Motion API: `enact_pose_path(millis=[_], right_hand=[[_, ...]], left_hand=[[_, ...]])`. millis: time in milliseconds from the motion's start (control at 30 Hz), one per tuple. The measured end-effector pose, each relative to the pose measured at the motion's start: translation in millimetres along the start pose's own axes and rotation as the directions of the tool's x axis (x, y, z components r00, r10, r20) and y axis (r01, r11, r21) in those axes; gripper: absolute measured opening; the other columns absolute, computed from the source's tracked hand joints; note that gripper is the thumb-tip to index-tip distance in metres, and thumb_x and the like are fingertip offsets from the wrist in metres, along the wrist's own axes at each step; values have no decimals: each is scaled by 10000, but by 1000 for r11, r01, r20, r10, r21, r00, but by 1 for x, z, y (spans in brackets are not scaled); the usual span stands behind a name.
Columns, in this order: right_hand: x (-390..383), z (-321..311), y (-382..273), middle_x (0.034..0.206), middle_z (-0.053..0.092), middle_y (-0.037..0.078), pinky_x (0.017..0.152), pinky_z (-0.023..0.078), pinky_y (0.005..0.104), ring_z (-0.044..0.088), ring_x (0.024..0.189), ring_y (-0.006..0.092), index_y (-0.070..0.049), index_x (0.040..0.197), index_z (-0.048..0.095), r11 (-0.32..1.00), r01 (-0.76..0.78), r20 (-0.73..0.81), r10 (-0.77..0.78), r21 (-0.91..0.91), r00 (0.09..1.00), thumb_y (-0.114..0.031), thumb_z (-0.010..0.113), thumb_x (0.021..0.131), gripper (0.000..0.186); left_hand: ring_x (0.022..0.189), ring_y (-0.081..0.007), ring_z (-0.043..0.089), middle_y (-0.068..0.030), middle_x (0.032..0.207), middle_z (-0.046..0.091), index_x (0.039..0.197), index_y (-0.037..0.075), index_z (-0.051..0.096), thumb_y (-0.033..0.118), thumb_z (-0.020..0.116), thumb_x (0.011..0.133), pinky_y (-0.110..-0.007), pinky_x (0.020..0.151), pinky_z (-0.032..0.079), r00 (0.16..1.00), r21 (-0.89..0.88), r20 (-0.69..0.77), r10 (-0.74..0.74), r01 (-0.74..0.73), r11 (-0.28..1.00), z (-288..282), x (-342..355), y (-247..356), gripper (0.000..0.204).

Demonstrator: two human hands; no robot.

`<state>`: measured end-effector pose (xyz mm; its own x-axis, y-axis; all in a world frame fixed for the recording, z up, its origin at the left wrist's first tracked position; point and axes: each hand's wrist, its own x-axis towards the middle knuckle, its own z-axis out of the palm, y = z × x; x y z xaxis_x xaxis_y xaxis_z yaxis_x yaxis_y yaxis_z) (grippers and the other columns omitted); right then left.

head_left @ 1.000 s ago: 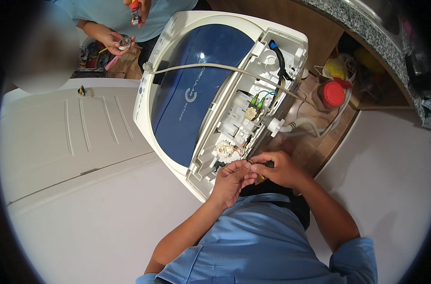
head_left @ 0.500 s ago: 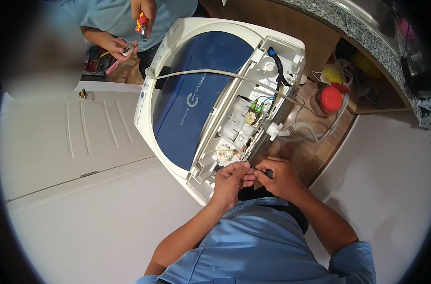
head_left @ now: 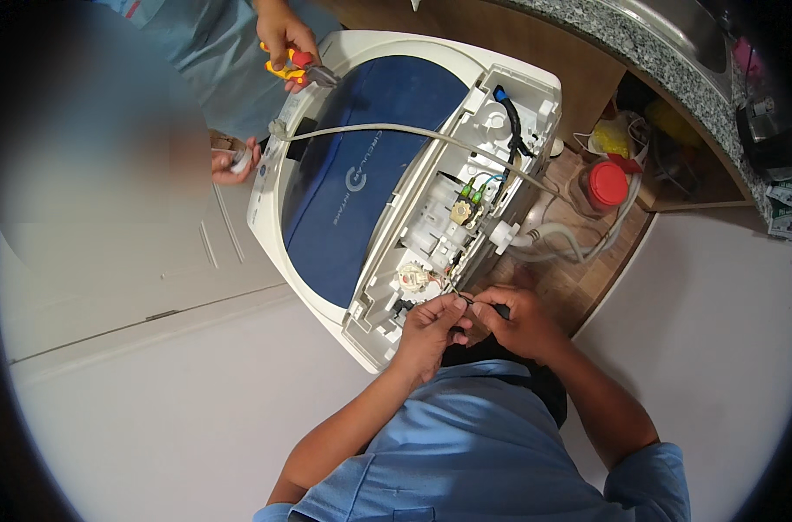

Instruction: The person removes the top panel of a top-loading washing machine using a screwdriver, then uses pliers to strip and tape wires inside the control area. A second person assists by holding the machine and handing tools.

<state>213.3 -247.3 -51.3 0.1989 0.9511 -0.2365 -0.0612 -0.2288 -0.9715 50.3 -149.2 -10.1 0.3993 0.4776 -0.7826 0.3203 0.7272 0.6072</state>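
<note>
My left hand (head_left: 426, 335) pinches a thin wire (head_left: 452, 290) at the near end of the opened white housing (head_left: 370, 329) atop a washing machine with a blue lid (head_left: 348, 239). Touching it, my right hand (head_left: 520, 324) is closed on a small dark-handled tool (head_left: 500, 310), its tip at the wire between my fingers; what exactly the tip is cannot be made out. Just beyond lies a round white component (head_left: 412, 277). Further along the housing are a valve with green connectors (head_left: 466, 206) and a black wire bundle (head_left: 513, 126). A pale cable (head_left: 379, 127) crosses the lid.
At upper left a co-worker's hand (head_left: 283, 39) holds red-and-yellow pliers (head_left: 287, 70); their other hand (head_left: 235, 170) holds a small pale part. At right are a granite counter with sink (head_left: 687, 26), red-lidded jar (head_left: 607, 181), grey hose (head_left: 553, 230) and white panel (head_left: 709, 331).
The co-worker leans further in, and their pliers have moved right and down over the machine. My hands have shifted only slightly at the wire, still together.
</note>
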Motion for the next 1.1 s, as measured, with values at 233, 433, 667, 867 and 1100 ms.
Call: enact_pose_path(millis=[233,433,667,867,1100], right_hand=[[4,-2,1,801,709,132,596,521,332,662,620,152,25,966,719,997,-2,-1,2,83,1000,-126,632,972,174],[5,-4,2,749,686,110,577,510,324,634,597,133,25,974,714,995,-29,54,24,95,998,-129,625,982,178],[3,-4,4,750,685,95,609,509,311,636,643,123,8,968,722,985,-97,95,84,145,992,-138,637,973,169],[0,-8,0,898,712,80,794,509,325,652,854,161,-13,1024,720,996,-86,129,83,20,988,-180,704,970,177],[1,-2,6,810,718,120,695,528,343,703,751,212,-18,883,695,998,65,73,-66,21,995,-131,779,865,142]], left_hand=[[882,-123,663,-46,1033,716,1118,58,684,207,633,1038,-266,689,560,998,-219,36,-46,53,974,-2,2,3,177],[890,-133,669,-48,1029,715,1112,64,673,193,654,1026,-267,693,565,997,-192,68,-18,31,981,-1,1,1,156],[888,-137,669,-42,1013,710,1114,74,672,192,655,1026,-275,698,564,995,-200,96,-19,38,979,-5,4,-2,148],[867,-127,666,-32,984,707,1105,84,673,201,672,1017,-260,682,551,996,-232,-28,-89,80,969,-1,0,1,147],[814,-84,674,-12,934,723,1174,55,659,123,733,970,-222,671,554,998,-84,-53,-17,12,996,-4,1,-3,227]])
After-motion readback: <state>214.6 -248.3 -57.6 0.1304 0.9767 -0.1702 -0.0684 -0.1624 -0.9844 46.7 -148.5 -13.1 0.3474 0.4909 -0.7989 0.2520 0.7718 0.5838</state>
